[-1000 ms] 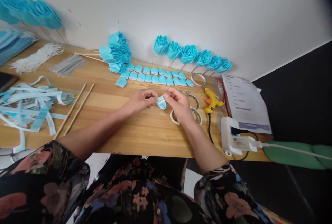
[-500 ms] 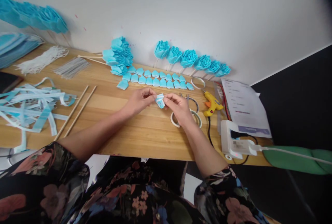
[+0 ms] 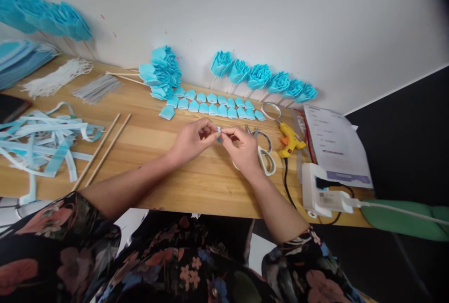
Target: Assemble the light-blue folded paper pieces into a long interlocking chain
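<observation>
A small folded piece of light-blue fabric [image 3: 219, 133] is pinched between my two hands above the middle of the table. My left hand [image 3: 195, 140] grips it from the left with thumb and fingertips, and my right hand [image 3: 242, 147] pinches it from the right. Most of the piece is hidden by the fingers. Just beyond my hands, blue fabric petals [image 3: 212, 109] lie in two rows. Beside my right hand, scissors [image 3: 267, 162] rest on the table, their handles partly covered by the hand.
Blue fabric roses [image 3: 258, 76] on sticks lean against the wall, with more roses [image 3: 161, 73] lying left of them. A yellow glue gun [image 3: 292, 140] and white power strip [image 3: 312, 191] stand right. Fabric strips [image 3: 52, 139], wooden sticks [image 3: 108, 149] and white cords [image 3: 58, 77] lie left.
My hands have come closer together, and the blue piece between them now shows much less, folded narrower or turned. The view has shifted slightly.
</observation>
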Demonstrator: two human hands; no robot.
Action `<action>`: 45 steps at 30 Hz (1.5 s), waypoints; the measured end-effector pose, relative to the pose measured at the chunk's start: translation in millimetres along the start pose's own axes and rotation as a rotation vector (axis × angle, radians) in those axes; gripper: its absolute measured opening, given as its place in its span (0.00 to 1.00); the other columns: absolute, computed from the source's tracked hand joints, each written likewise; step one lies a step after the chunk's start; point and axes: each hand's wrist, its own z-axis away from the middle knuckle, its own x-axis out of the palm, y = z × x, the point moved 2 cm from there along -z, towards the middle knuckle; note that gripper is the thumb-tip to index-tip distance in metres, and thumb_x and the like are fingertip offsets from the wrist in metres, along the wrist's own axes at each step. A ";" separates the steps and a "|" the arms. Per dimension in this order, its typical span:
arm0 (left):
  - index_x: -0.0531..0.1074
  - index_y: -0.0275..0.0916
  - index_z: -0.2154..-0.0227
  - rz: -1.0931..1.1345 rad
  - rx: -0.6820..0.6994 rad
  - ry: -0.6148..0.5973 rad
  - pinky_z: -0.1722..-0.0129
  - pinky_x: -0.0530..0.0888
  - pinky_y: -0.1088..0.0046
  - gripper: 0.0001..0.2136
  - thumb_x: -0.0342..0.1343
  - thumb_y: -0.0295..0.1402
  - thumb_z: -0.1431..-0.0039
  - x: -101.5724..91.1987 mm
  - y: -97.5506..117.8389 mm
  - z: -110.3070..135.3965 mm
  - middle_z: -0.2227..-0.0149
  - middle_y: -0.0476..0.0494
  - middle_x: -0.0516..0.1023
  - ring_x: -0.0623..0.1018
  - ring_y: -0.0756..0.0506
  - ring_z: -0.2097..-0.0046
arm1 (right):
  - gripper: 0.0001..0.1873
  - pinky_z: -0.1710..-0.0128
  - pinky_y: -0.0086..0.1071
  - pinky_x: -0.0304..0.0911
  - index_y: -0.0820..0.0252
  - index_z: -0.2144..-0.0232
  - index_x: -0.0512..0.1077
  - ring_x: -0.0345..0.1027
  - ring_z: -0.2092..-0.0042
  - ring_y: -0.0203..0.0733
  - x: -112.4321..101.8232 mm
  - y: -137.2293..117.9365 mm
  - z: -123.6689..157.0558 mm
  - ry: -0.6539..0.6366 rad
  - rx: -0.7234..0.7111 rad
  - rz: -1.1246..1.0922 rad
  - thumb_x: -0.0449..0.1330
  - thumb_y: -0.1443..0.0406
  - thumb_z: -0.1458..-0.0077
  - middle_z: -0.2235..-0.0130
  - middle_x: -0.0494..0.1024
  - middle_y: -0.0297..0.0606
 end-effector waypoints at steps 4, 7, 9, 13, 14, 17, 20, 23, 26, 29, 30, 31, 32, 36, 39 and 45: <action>0.72 0.37 0.69 -0.021 -0.019 0.002 0.74 0.64 0.77 0.06 0.59 0.34 0.42 -1.0 -0.2 0.1 0.75 0.50 0.72 0.66 0.53 0.74 | 0.06 0.64 0.36 0.66 0.54 0.69 0.78 0.71 0.68 0.40 0.1 -2.1 0.7 -0.006 -0.098 0.094 0.60 0.67 0.42 0.69 0.81 0.36; 0.72 0.37 0.69 -0.035 -0.016 0.002 0.73 0.65 0.77 0.05 0.58 0.33 0.42 -1.4 -0.3 -0.3 0.75 0.49 0.73 0.68 0.52 0.74 | 0.07 0.63 0.37 0.66 0.53 0.69 0.77 0.71 0.68 0.40 0.6 -3.1 1.0 0.002 -0.124 0.125 0.59 0.68 0.42 0.69 0.81 0.36; 0.73 0.37 0.69 -0.043 -0.016 -0.001 0.72 0.65 0.77 0.05 0.57 0.33 0.43 -1.3 -0.3 -0.8 0.74 0.49 0.74 0.69 0.52 0.73 | 0.08 0.63 0.37 0.65 0.53 0.69 0.77 0.70 0.68 0.41 1.0 -2.8 0.9 0.003 -0.105 0.133 0.59 0.67 0.42 0.69 0.81 0.35; 0.73 0.37 0.70 -0.034 -0.020 -0.008 0.72 0.66 0.77 0.05 0.56 0.33 0.42 -1.5 0.3 -1.6 0.73 0.48 0.75 0.70 0.51 0.72 | 0.08 0.64 0.36 0.65 0.53 0.69 0.78 0.70 0.69 0.40 1.3 -2.2 0.6 0.001 -0.082 0.137 0.59 0.66 0.41 0.69 0.81 0.35; 0.73 0.36 0.70 -0.035 -0.021 -0.010 0.72 0.66 0.77 0.05 0.55 0.32 0.42 -1.6 0.4 -1.7 0.73 0.48 0.75 0.70 0.51 0.72 | 0.07 0.65 0.36 0.65 0.53 0.69 0.78 0.70 0.69 0.40 1.2 -2.2 0.6 0.002 -0.080 0.138 0.59 0.66 0.41 0.69 0.81 0.35; 0.72 0.36 0.70 -0.029 -0.019 -0.019 0.72 0.66 0.77 0.05 0.55 0.31 0.42 -1.9 1.0 -1.5 0.73 0.48 0.75 0.69 0.52 0.72 | 0.07 0.65 0.35 0.65 0.53 0.69 0.78 0.70 0.70 0.39 0.7 -2.6 0.6 0.007 -0.080 0.132 0.59 0.66 0.42 0.70 0.80 0.35; 0.73 0.36 0.69 0.003 -0.027 -0.027 0.72 0.66 0.77 0.05 0.56 0.33 0.42 -1.7 1.6 -0.7 0.73 0.49 0.74 0.68 0.52 0.73 | 0.07 0.65 0.35 0.65 0.53 0.70 0.77 0.70 0.70 0.39 0.7 -2.6 0.3 0.001 -0.082 0.118 0.59 0.67 0.42 0.69 0.80 0.36; 0.72 0.37 0.69 0.017 -0.042 -0.030 0.73 0.65 0.77 0.06 0.58 0.35 0.43 -1.5 2.4 -0.2 0.74 0.50 0.73 0.68 0.52 0.73 | 0.08 0.65 0.36 0.65 0.53 0.70 0.77 0.70 0.69 0.40 1.1 -2.3 -0.3 -0.010 -0.083 0.115 0.59 0.67 0.42 0.69 0.81 0.36; 0.72 0.37 0.70 0.001 -0.037 -0.020 0.73 0.65 0.77 0.05 0.57 0.33 0.43 -1.6 2.4 -0.5 0.74 0.50 0.73 0.67 0.52 0.73 | 0.08 0.64 0.36 0.65 0.53 0.70 0.78 0.70 0.69 0.40 1.3 -2.7 -0.3 -0.007 -0.078 0.118 0.59 0.67 0.42 0.70 0.80 0.35; 0.72 0.37 0.70 0.001 -0.033 -0.017 0.72 0.65 0.77 0.04 0.56 0.31 0.43 -1.2 -1.1 -1.4 0.74 0.50 0.74 0.67 0.52 0.73 | 0.07 0.64 0.35 0.66 0.53 0.71 0.78 0.70 0.69 0.40 1.8 -2.6 -0.2 -0.006 -0.030 0.084 0.60 0.66 0.43 0.70 0.81 0.35; 0.72 0.37 0.70 0.010 -0.033 -0.019 0.72 0.65 0.77 0.04 0.56 0.32 0.44 -1.2 -2.8 -2.2 0.74 0.50 0.74 0.68 0.52 0.73 | 0.07 0.65 0.35 0.66 0.54 0.71 0.78 0.70 0.69 0.39 2.2 -1.5 -0.4 -0.006 0.004 0.048 0.60 0.65 0.43 0.69 0.81 0.35; 0.72 0.37 0.71 0.024 -0.035 -0.017 0.72 0.65 0.77 0.04 0.56 0.32 0.44 -1.6 -4.3 -3.2 0.74 0.50 0.74 0.68 0.52 0.73 | 0.06 0.66 0.34 0.67 0.54 0.71 0.78 0.71 0.69 0.39 2.6 0.3 -0.9 -0.005 0.049 -0.003 0.61 0.64 0.44 0.69 0.81 0.35; 0.72 0.37 0.71 0.039 -0.041 -0.013 0.72 0.65 0.76 0.05 0.57 0.33 0.44 -2.7 -5.0 -4.7 0.74 0.50 0.73 0.68 0.52 0.73 | 0.06 0.66 0.33 0.67 0.55 0.70 0.78 0.71 0.69 0.38 3.0 2.9 -1.7 0.000 0.103 -0.067 0.61 0.63 0.44 0.69 0.81 0.35; 0.70 0.37 0.72 0.043 -0.076 0.001 0.73 0.63 0.76 0.05 0.57 0.33 0.44 -19.4 9.0 -12.8 0.75 0.50 0.71 0.67 0.52 0.74 | 0.09 0.70 0.31 0.66 0.57 0.71 0.77 0.68 0.71 0.36 3.9 18.2 -6.7 0.043 0.349 -0.375 0.65 0.58 0.48 0.73 0.78 0.33; 0.72 0.36 0.71 -0.126 -0.035 -0.016 0.73 0.61 0.77 0.04 0.56 0.31 0.43 -51.3 36.5 -12.2 0.76 0.52 0.70 0.66 0.53 0.74 | 0.12 0.73 0.29 0.65 0.57 0.73 0.75 0.67 0.72 0.34 3.2 26.2 -10.3 0.058 0.458 -0.534 0.67 0.55 0.52 0.74 0.75 0.31; 0.74 0.39 0.73 -0.641 0.096 0.153 0.75 0.52 0.83 0.03 0.60 0.29 0.44 -162.1 37.1 35.7 0.81 0.59 0.66 0.61 0.57 0.76 | 0.13 0.73 0.27 0.64 0.57 0.73 0.78 0.67 0.70 0.33 2.2 24.7 -12.0 0.061 0.461 -0.678 0.70 0.55 0.55 0.73 0.76 0.32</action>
